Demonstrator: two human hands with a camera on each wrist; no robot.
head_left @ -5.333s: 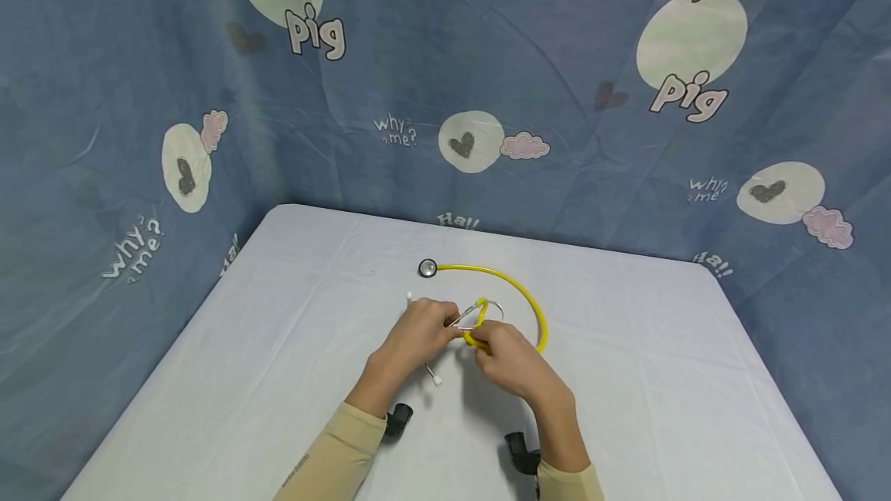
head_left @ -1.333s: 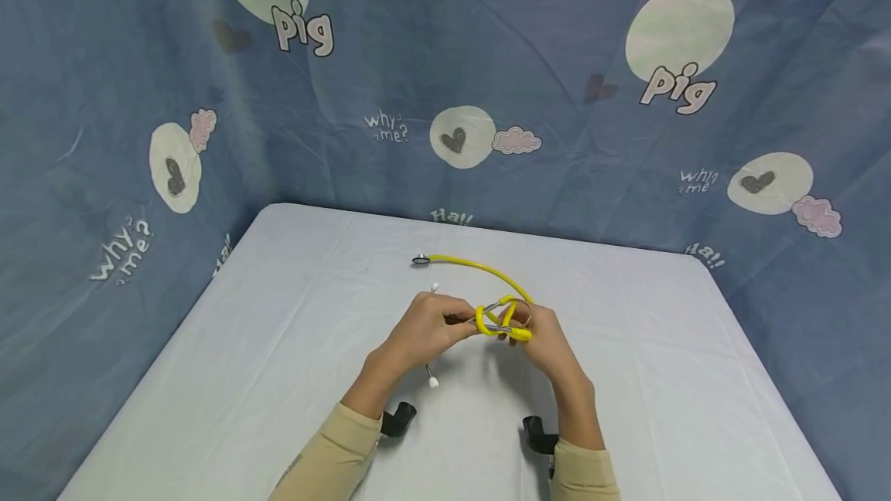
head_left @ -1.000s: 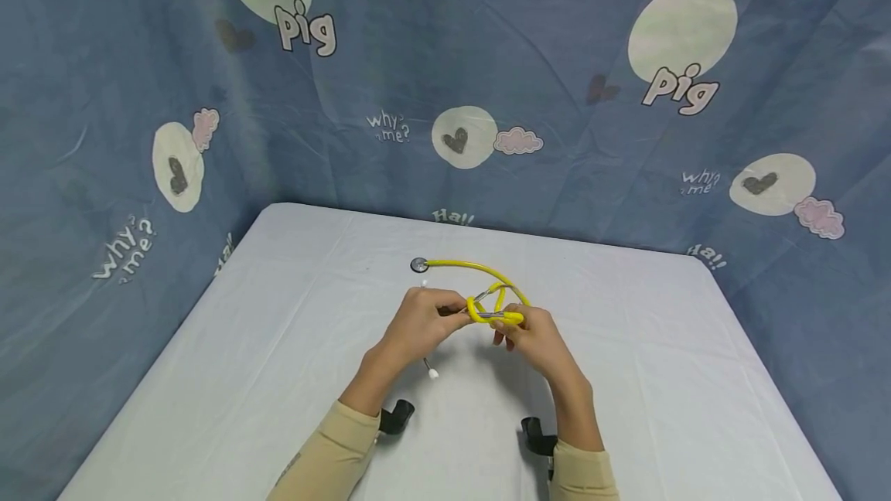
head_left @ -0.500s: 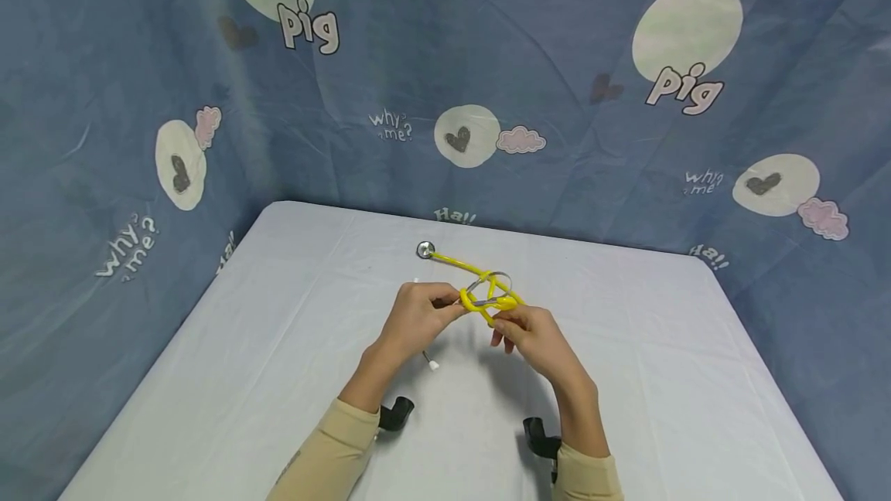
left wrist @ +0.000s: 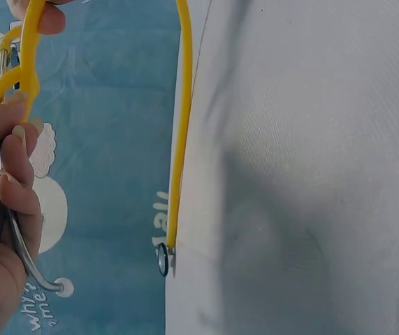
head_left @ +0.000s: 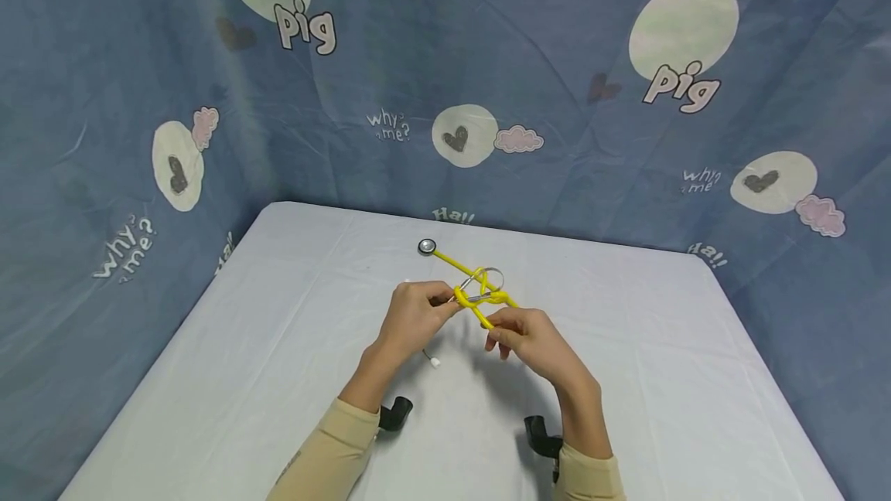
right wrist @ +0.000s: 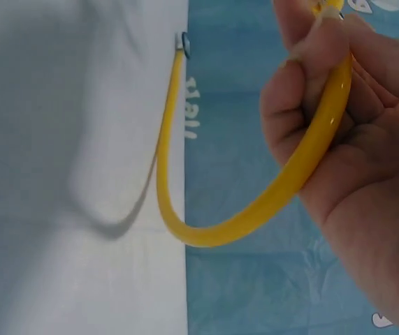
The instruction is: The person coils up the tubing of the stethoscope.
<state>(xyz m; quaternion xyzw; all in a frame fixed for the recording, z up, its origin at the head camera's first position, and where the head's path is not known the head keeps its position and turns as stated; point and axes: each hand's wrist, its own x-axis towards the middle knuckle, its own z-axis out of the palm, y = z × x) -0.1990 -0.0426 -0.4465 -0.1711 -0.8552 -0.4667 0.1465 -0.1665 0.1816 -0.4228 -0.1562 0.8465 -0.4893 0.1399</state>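
Observation:
A stethoscope with yellow tubing (right wrist: 255,216) is held between both hands. My left hand (head_left: 416,315) pinches its metal ear tubes (left wrist: 24,251) where a turn of the yellow tubing wraps round them. White eartips (head_left: 435,362) stick out beyond that hand. My right hand (head_left: 532,339) grips the tubing a short way right of the wrap, holding that stretch taut. From its palm, the tubing bends in a wide curve to the round chest piece (head_left: 427,247), which lies at the back of the table. The left fingers partly hide the wrap in the left wrist view.
A white cloth covers the table (head_left: 668,377). Blue printed curtain (head_left: 571,176) hangs behind and at the sides. Black camera mounts (head_left: 397,414) show beside both forearms.
The right hand has shifted from the yellow fork to the tubing beside the wrap, drawing a length toward the lower right. The chest piece moved slightly farther back; the left hand kept its hold.

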